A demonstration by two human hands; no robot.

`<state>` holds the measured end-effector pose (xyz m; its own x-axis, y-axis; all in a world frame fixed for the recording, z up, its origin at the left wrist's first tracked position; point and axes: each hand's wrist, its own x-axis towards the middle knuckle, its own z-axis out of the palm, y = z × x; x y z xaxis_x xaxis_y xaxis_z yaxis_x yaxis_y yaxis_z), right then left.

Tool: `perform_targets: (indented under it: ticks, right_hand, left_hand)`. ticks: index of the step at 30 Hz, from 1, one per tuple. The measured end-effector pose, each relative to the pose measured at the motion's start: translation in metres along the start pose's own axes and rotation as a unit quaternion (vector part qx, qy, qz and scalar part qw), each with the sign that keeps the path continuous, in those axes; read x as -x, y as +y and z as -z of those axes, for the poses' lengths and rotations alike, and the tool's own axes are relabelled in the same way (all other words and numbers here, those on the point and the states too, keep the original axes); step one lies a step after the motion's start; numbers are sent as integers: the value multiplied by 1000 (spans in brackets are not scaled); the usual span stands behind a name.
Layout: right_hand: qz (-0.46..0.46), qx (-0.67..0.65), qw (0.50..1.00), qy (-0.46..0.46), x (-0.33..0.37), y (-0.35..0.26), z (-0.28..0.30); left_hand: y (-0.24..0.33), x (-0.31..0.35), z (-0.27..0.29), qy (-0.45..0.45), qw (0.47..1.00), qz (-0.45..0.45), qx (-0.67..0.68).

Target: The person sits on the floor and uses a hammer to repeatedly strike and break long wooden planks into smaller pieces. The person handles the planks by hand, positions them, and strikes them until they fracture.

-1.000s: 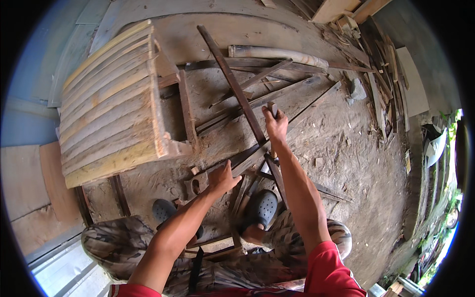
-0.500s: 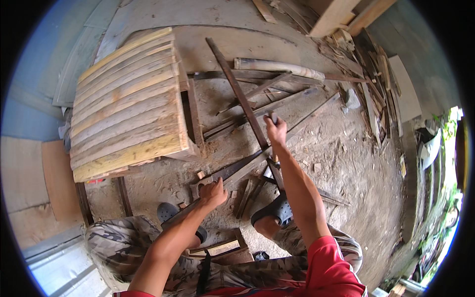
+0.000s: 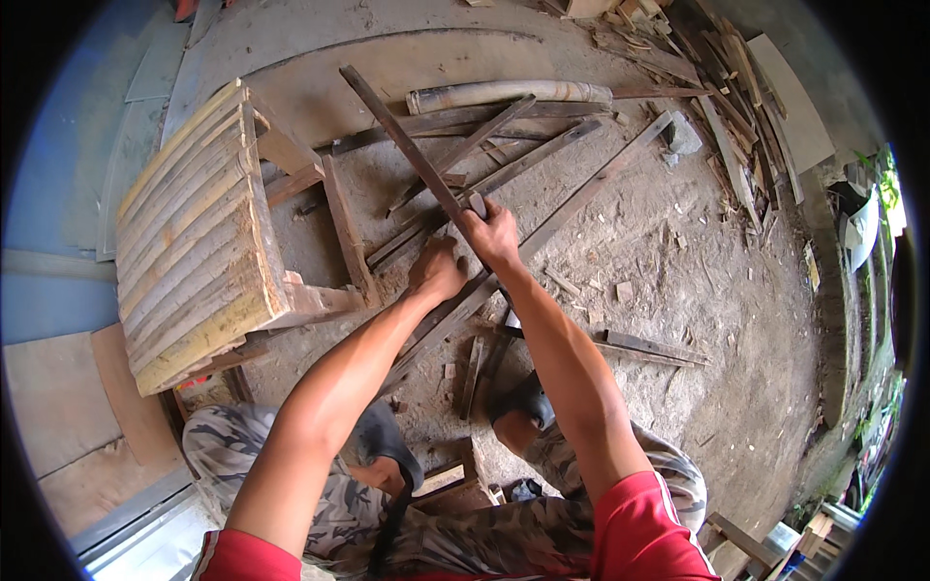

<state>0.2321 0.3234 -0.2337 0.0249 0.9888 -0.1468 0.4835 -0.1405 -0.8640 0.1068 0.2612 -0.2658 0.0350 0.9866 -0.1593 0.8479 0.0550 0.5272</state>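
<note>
Dusty floor (image 3: 668, 290), wood offcuts scattered. Dark bar (image 3: 402, 140) runs from the hands out to 11 o'clock, crossing a long plank (image 3: 601, 184) laid 2 to 7 o'clock. Right hand (image 3: 494, 237) closed round a stubby tool (image 3: 477, 204), maybe a hammer, mostly hidden. Left hand (image 3: 438, 271) half curled beside the bar; can't tell if it grips anything. Bar probably stiff, moderately heavy, splintery; best held near the crossing. Obstacles: slatted panel (image 3: 194, 232) at 9 o'clock, beige tube (image 3: 509, 96) at 12, scrap pile (image 3: 741, 111) at 2.
</note>
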Motion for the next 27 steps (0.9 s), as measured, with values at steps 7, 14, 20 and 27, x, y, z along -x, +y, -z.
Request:
perform_targets:
  ticks: [7,14,20,27]
  right_hand:
    - [-8,37,999,9,-6,-1,-12]
    - [16,105,992,73,-1,3,-31]
    - [63,39,997,-5,25,4,-16]
    - [-54,-20,985,-164,27,-28,8]
  left_hand:
    - [-27,-72,-12,33,984,-104,-138]
    - [-43,-86,-60,87,985,-108,-98]
    - [-39,-103,-51,-55,995,-31,-81]
    - [-32,-107,-41,-127,987,34,-97]
